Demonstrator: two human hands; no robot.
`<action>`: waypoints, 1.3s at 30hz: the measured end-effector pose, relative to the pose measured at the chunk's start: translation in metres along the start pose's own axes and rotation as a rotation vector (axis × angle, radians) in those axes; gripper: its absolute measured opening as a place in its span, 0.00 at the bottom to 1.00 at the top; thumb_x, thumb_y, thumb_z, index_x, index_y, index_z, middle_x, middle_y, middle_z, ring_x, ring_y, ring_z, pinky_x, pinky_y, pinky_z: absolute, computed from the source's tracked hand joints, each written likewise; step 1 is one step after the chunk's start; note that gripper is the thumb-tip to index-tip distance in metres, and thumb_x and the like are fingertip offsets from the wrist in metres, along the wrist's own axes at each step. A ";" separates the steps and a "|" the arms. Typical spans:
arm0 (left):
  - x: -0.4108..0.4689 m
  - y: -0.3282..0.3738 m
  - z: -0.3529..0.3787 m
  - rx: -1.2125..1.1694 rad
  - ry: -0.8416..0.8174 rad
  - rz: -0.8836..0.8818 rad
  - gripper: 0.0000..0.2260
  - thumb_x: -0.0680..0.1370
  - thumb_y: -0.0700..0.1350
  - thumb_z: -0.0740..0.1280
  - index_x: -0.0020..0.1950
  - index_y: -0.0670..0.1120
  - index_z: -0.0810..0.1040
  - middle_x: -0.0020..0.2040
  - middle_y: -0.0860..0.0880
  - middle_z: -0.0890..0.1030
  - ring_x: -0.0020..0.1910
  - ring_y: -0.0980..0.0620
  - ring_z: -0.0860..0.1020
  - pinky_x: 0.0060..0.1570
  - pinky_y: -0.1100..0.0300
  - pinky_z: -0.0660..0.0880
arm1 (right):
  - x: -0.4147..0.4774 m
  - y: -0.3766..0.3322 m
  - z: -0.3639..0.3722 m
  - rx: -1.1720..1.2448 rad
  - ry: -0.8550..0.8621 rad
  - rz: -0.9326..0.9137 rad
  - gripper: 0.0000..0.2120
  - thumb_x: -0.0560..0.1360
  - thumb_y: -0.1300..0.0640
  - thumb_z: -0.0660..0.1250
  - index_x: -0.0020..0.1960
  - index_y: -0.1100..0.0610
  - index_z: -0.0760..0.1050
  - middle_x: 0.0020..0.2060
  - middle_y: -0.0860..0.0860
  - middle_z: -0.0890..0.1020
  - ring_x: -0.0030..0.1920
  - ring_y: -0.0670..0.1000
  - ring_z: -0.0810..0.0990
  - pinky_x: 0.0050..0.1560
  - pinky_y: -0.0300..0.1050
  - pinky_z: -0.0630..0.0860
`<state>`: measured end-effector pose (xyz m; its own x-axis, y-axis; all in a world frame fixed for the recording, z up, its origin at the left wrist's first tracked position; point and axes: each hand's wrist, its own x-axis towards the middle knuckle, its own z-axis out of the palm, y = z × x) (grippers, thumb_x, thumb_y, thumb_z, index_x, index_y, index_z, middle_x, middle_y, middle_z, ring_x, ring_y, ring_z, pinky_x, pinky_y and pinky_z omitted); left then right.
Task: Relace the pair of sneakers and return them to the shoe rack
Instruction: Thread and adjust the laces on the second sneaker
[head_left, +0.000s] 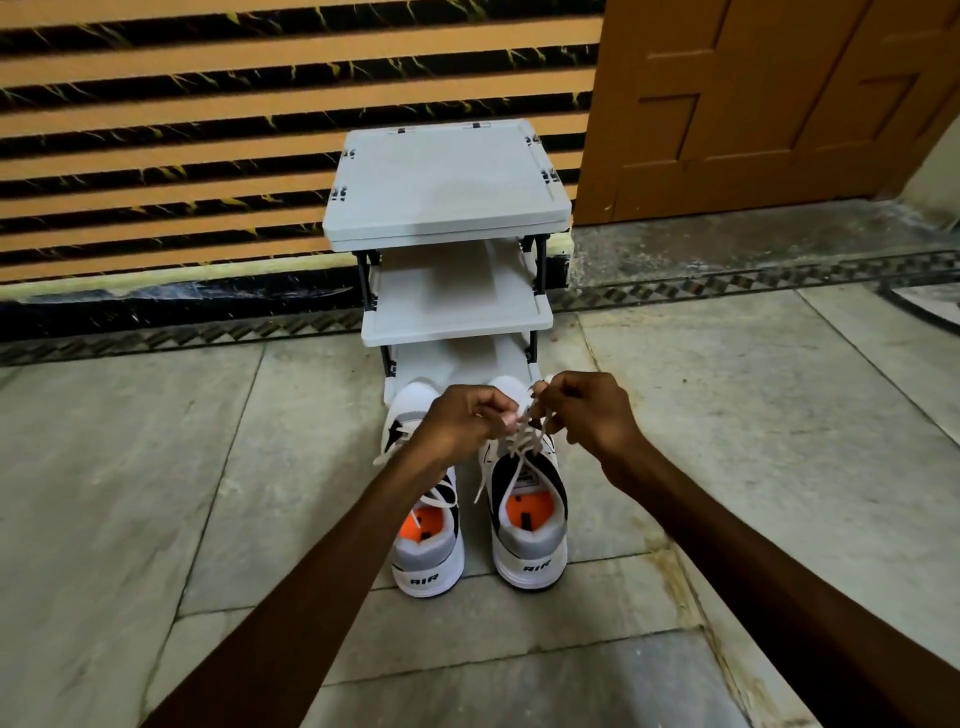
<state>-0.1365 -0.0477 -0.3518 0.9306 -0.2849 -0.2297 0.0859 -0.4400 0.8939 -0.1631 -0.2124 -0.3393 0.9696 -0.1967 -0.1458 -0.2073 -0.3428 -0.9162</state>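
Note:
Two white, grey and black sneakers with orange insoles stand side by side on the floor, heels toward me. Over the right sneaker (530, 540) both hands pinch its white lace (524, 441): my left hand (460, 423) grips one strand, my right hand (584, 410) the other, and they meet above the tongue. The left sneaker (428, 558) lies partly under my left forearm, its laces loose. Just beyond the toes stands the grey three-shelf shoe rack (447, 208), its shelves bare.
A striped orange and black wall (182, 130) runs behind the rack. A wooden door (769, 104) stands at the right. Pale stone floor tiles (156, 493) spread around the shoes on both sides.

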 end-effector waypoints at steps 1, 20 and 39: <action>0.000 0.000 0.003 0.063 0.017 0.012 0.04 0.74 0.39 0.72 0.48 0.43 0.84 0.40 0.48 0.83 0.36 0.61 0.78 0.39 0.72 0.73 | -0.001 -0.002 0.001 -0.001 -0.001 0.001 0.14 0.76 0.53 0.68 0.35 0.57 0.81 0.35 0.53 0.86 0.31 0.48 0.81 0.30 0.36 0.70; 0.008 -0.011 0.028 0.242 0.004 0.010 0.06 0.75 0.35 0.67 0.47 0.43 0.83 0.40 0.46 0.83 0.36 0.51 0.81 0.34 0.64 0.77 | -0.006 0.001 -0.001 0.016 -0.046 0.008 0.12 0.76 0.54 0.70 0.39 0.62 0.82 0.38 0.59 0.85 0.31 0.46 0.77 0.25 0.27 0.66; 0.010 -0.014 0.034 0.300 0.306 0.093 0.10 0.76 0.41 0.66 0.51 0.56 0.80 0.42 0.49 0.84 0.42 0.46 0.82 0.44 0.52 0.80 | -0.004 0.001 0.011 -0.064 -0.015 -0.022 0.10 0.75 0.54 0.71 0.36 0.56 0.82 0.30 0.49 0.82 0.29 0.42 0.76 0.33 0.34 0.71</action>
<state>-0.1404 -0.0734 -0.3796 0.9959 -0.0897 0.0112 -0.0683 -0.6648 0.7439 -0.1661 -0.2021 -0.3438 0.9757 -0.1751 -0.1318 -0.1935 -0.4055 -0.8934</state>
